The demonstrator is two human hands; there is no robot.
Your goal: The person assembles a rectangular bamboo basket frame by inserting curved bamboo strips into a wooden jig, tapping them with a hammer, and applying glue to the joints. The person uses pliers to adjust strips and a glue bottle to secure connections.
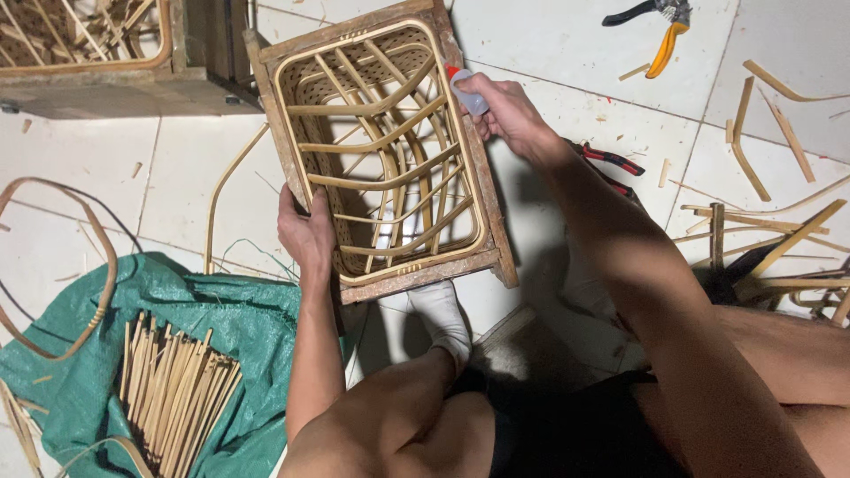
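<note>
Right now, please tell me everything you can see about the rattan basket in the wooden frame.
The rattan basket is rectangular, pale tan, with a smooth bent rim and curved strips crossing over a woven bottom. It sits inside a rough brown wooden frame, tilted toward the camera above a white tiled floor. The left hand grips its near left edge; the right hand presses a small bottle with a red tip against the right rim.

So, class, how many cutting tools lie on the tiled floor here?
2. Yellow-handled pruners lie at the top right; red-handled cutters lie beside the person's right forearm, partly hidden by it. More may be hidden.
</note>
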